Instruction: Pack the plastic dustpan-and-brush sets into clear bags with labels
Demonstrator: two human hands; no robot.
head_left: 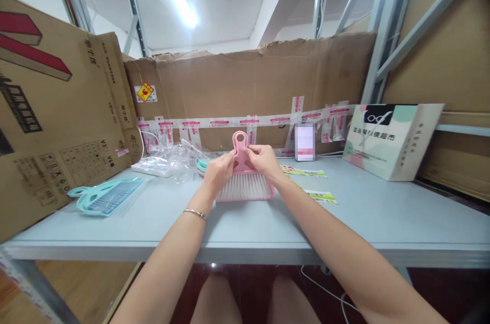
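Warehouse packing station — metal racking, cardboard partitions, taped labels

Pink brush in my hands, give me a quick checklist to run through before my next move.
1. Grip: left hand and right hand both pinch the pink brush at its handle: ok.
2. Pose: brush upright, bristles down toward the table: ok.
3. Bristles: even, none splayed: ok.
4. Hanging hole at the handle's top unblocked: ok.
5. Teal brush lies apart, at the table's left: ok.
6. Far face of the pink brush: cannot tell.
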